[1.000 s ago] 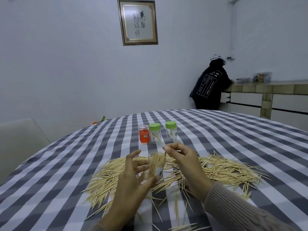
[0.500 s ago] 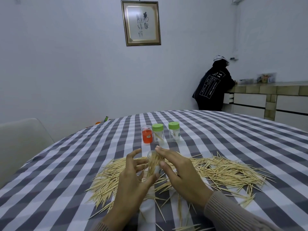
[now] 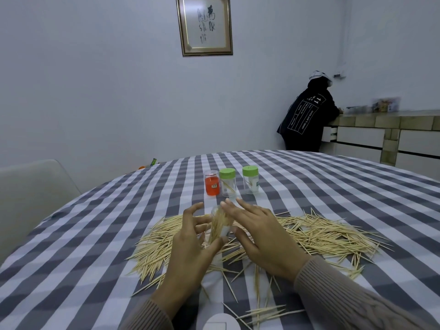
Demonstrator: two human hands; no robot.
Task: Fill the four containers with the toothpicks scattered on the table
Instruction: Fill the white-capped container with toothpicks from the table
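Head view showed an orange jar (image 3: 211, 185) and two green-lidded jars (image 3: 227, 182) standing together on the checked table (image 3: 333, 186), behind the hands. Left hand (image 3: 190, 244) gripped a clear container (image 3: 220, 226) packed with toothpicks; right hand (image 3: 262, 236), fingers straight, touched its top. Loose toothpicks (image 3: 321, 232) lay scattered around both.

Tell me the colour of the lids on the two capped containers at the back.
Both lids are green, seen best in the head view.

Your hands (image 3: 228, 236) hid much of the clear container (image 3: 220, 225); the white object (image 3: 220, 323) at the bottom edge was cut off.
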